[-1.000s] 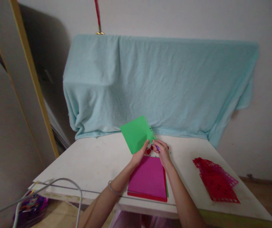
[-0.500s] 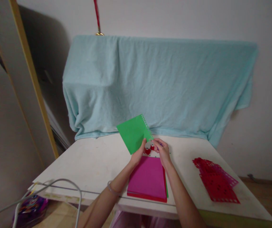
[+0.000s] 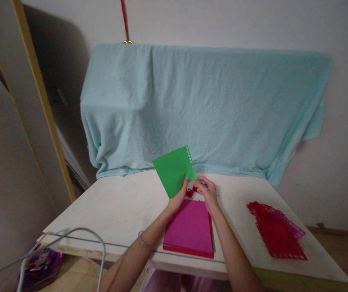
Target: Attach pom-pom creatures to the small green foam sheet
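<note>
Soft, pale turquoise cloth (image 3: 210, 105) hangs in loose folds beyond both your hands, at the back of a smooth white tabletop (image 3: 122, 207). Your left hand (image 3: 178, 197), with a pale ring-shaped bracelet (image 3: 143, 239) on the forearm behind it, grips a thin, square sheet of bright green paper (image 3: 171, 168) near its lower edge, thumb on top. The sheet extends up and away beyond that hand, small punched holes lining its right-hand edge. Your right hand (image 3: 208, 194) is closed around a small purple object (image 3: 205, 185), largely hidden by the fingers, its fingertips at the sheet's lower punched corner. Small red pieces with white, eye-like spots (image 3: 189, 193) show between your hands. Nearer you than either hand, a neat, flat stack of magenta, red and green paper (image 3: 188, 229) lies between your forearms. Well to the right of your right hand rest lacy red and magenta sheets (image 3: 278, 235), riddled with holes. Far left of your left hand, below the tabletop, sits a shiny purple bag-like bundle (image 3: 41, 265), its contents too blurred to tell; a smooth grey cable (image 3: 82, 229) loops past it.
</note>
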Tool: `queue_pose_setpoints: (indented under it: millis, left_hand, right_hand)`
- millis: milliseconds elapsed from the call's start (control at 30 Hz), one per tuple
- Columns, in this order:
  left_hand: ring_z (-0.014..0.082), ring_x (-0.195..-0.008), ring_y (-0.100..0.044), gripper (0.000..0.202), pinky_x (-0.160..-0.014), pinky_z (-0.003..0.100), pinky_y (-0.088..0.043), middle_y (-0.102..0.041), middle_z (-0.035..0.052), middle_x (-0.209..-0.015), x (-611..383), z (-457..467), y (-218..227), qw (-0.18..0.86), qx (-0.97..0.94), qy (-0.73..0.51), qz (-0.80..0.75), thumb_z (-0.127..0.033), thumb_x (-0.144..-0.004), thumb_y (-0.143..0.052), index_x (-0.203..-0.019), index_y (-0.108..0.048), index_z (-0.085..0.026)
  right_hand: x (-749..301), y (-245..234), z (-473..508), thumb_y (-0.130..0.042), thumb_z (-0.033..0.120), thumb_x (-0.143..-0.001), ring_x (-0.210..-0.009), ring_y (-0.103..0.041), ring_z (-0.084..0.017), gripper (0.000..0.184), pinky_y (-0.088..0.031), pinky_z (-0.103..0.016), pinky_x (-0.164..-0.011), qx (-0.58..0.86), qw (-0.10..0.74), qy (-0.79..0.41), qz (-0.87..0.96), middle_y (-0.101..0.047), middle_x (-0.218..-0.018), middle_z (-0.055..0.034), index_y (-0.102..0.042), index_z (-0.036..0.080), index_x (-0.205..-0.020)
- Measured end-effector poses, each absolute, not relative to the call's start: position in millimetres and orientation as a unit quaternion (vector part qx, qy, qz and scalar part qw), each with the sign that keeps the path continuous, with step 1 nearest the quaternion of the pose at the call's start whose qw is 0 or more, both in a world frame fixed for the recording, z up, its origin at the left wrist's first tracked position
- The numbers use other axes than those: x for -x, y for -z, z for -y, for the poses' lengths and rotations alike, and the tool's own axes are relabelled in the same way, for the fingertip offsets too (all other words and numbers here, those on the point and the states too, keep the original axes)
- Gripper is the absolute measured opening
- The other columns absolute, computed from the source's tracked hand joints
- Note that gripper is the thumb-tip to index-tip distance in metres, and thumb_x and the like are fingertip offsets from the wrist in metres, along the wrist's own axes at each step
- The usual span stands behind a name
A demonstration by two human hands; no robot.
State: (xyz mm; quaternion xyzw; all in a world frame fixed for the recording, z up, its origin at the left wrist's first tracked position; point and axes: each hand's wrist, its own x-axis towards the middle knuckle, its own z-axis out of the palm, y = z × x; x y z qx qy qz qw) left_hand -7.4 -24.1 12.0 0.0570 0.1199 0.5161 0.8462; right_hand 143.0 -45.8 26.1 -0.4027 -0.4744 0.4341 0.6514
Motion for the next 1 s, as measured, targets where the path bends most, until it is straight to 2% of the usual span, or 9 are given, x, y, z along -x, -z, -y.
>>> queue_pose_setpoints:
  millis: [67, 167, 300, 500, 700, 867, 1000]
  left_hand:
    - [0.0178, -0.122, -0.057, 0.058, -0.095, 0.032, -0.056, -0.057, 0.0137, -0.133, 7.0, 23.2, -12.9, 0.845, -0.007, -0.525, -0.101, -0.019, -0.1, -0.019, -0.156, -0.008, -0.011]
    - [0.0189, -0.123, -0.056, 0.055, -0.095, 0.033, -0.056, -0.055, 0.0149, -0.136, 6.3, 22.6, -15.1, 0.844, 0.086, -0.526, -0.057, -0.019, -0.101, -0.013, -0.156, -0.01, -0.011]
    - [0.0215, -0.127, -0.053, 0.054, -0.097, 0.036, -0.054, -0.052, 0.0147, -0.139, 6.0, 22.7, -15.7, 0.846, 0.111, -0.52, -0.041, -0.024, -0.102, -0.014, -0.155, -0.014, -0.013]
    - [0.0204, -0.126, -0.054, 0.055, -0.096, 0.033, -0.055, -0.052, 0.0161, -0.139, 4.9, 21.9, -15.7, 0.845, 0.1, -0.522, -0.068, -0.026, -0.102, -0.015, -0.155, -0.014, -0.011]
    - [0.0212, -0.128, -0.052, 0.055, -0.099, 0.037, -0.053, -0.051, 0.015, -0.14, 4.4, 23.9, -19.6, 0.832, 0.098, -0.542, -0.057, -0.027, -0.102, -0.014, -0.156, -0.015, -0.013]
    - [0.0231, -0.125, -0.055, 0.057, -0.096, 0.038, -0.055, -0.052, 0.0155, -0.139, 6.3, 22.6, -14.5, 0.849, 0.101, -0.516, -0.048, -0.034, -0.102, -0.019, -0.156, -0.017, -0.014]
    - [0.0232, -0.122, -0.058, 0.056, -0.092, 0.037, -0.057, -0.053, 0.016, -0.138, 7.1, 20.7, -12.6, 0.857, 0.113, -0.501, -0.047, -0.035, -0.103, -0.016, -0.155, -0.017, -0.014]
  right_hand:
    - [-143.0, -25.8, 45.9, -0.077, 0.039, -0.073, -0.047, -0.029, -0.006, 0.029, -0.02, -0.022, -0.042, 0.405, 0.65, -0.436, 0.473, -0.047, -0.06, 0.0038, -0.064, 0.016, -0.086]
    - [-142.7, -26.9, 46.1, -0.077, 0.039, -0.073, -0.046, -0.029, -0.006, 0.03, -0.02, -0.022, -0.042, 0.404, 0.65, -0.439, 0.472, -0.046, -0.059, 0.0042, -0.063, 0.016, -0.085]
    - [-142.1, -29.5, 47.1, -0.077, 0.041, -0.073, -0.047, -0.029, -0.006, 0.032, -0.02, -0.022, -0.042, 0.402, 0.65, -0.442, 0.469, -0.045, -0.059, 0.0044, -0.062, 0.016, -0.084]
    - [-141.4, -31.9, 49.3, -0.076, 0.04, -0.075, -0.047, -0.028, -0.006, 0.03, -0.019, -0.022, -0.042, 0.398, 0.649, -0.442, 0.475, -0.042, -0.057, 0.0054, -0.061, 0.015, -0.083]
    - [-141.3, -32.3, 50.0, -0.075, 0.039, -0.076, -0.047, -0.027, -0.006, 0.029, -0.018, -0.023, -0.042, 0.394, 0.647, -0.443, 0.479, -0.04, -0.056, 0.0058, -0.059, 0.016, -0.083]
    - [-141.2, -30.9, 49.0, -0.075, 0.04, -0.075, -0.047, -0.028, -0.007, 0.029, -0.019, -0.023, -0.042, 0.392, 0.649, -0.439, 0.482, -0.041, -0.057, 0.0054, -0.06, 0.016, -0.083]
    - [-140.8, -30.9, 48.6, -0.074, 0.04, -0.076, -0.047, -0.027, -0.007, 0.029, -0.018, -0.023, -0.042, 0.395, 0.648, -0.436, 0.484, -0.041, -0.056, 0.0055, -0.06, 0.016, -0.083]
